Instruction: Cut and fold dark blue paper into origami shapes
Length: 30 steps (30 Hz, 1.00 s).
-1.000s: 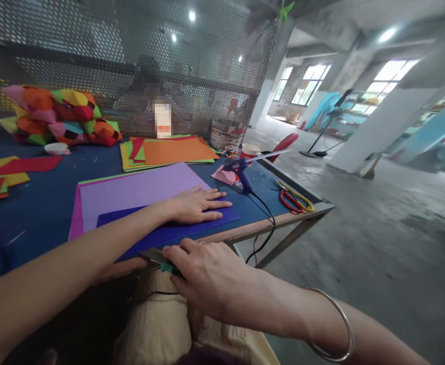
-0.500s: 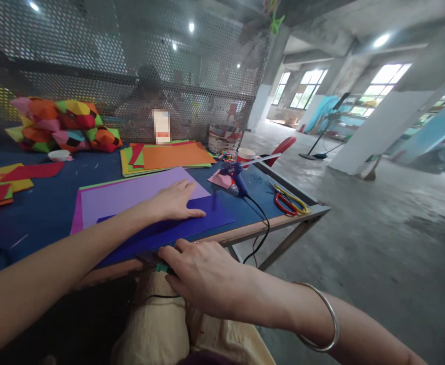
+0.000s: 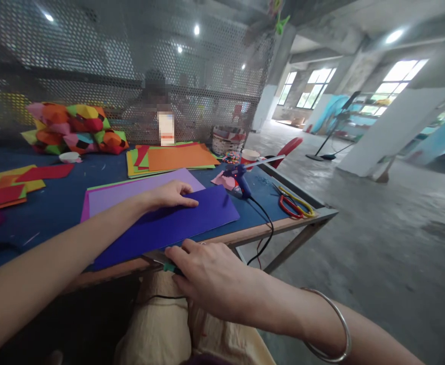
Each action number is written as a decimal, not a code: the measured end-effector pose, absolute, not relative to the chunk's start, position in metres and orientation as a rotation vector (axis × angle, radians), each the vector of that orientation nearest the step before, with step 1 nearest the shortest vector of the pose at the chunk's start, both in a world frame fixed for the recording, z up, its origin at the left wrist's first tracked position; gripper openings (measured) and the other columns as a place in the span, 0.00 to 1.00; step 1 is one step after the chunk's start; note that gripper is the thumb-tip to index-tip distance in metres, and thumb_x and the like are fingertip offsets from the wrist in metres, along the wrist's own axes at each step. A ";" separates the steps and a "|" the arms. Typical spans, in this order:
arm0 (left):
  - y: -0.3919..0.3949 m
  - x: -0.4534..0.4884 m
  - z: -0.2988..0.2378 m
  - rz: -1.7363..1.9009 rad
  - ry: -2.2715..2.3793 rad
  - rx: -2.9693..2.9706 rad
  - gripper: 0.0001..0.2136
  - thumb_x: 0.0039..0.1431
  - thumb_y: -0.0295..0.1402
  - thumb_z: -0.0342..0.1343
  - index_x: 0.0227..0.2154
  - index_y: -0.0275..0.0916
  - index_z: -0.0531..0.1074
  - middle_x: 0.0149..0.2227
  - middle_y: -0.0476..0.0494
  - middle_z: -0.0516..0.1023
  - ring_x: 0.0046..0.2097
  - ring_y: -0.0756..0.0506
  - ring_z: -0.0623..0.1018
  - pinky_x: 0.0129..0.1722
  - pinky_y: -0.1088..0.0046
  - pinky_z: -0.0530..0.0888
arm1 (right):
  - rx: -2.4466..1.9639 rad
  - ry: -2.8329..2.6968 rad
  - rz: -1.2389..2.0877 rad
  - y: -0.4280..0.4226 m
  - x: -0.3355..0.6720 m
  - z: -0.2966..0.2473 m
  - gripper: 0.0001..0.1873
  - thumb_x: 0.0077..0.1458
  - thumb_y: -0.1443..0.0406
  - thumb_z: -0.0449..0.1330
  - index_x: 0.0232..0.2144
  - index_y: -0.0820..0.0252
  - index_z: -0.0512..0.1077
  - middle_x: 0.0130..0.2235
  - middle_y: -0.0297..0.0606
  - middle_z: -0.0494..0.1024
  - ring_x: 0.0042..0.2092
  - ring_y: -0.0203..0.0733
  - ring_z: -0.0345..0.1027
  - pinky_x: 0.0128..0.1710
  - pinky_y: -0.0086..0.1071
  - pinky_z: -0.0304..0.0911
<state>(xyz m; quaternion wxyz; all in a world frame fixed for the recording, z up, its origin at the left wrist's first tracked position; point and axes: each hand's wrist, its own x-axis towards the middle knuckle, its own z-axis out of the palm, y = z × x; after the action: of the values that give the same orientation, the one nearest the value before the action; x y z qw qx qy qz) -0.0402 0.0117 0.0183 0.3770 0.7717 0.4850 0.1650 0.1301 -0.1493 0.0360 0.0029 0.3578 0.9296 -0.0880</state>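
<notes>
A dark purple paper sheet [image 3: 177,223] lies at the near edge of the blue table [image 3: 55,213], on top of a lilac sheet [image 3: 131,190]. My left hand [image 3: 171,195] rests on the far edge of the purple sheet, fingers together and curled onto it. At the table's near edge, just below the purple sheet, my right hand [image 3: 203,274] is closed over a small tool with a green handle [image 3: 168,265]; most of that tool is hidden under the fingers. A bangle circles my right wrist.
A blue glue gun [image 3: 241,177] with a black cord lies right of the sheets, scissors [image 3: 294,203] near the table's right corner. Stacked coloured paper [image 3: 173,157], a folded paper heap [image 3: 74,129], a paper cup [image 3: 250,154] and a perforated metal screen stand behind.
My left hand slid back to the left, off the purple sheet's right part to its far edge, fingers drawn together. The purple sheet now lies more exposed. My right hand has stayed put.
</notes>
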 end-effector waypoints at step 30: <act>-0.006 -0.075 -0.005 0.091 0.967 2.702 0.26 0.76 0.47 0.44 0.73 0.50 0.62 0.78 0.42 0.56 0.78 0.36 0.53 0.75 0.45 0.47 | 1.347 2.720 -0.261 -0.134 0.160 0.050 0.18 0.74 0.63 0.56 0.62 0.58 0.71 0.53 0.45 0.77 0.47 0.51 0.78 0.42 0.40 0.69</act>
<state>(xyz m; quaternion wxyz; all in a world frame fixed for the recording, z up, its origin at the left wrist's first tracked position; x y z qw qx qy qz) -0.0754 -0.0061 -0.0048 0.1347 0.9325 0.3337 0.0315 0.1599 -0.1343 0.0501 0.0474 0.4417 0.8918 -0.0856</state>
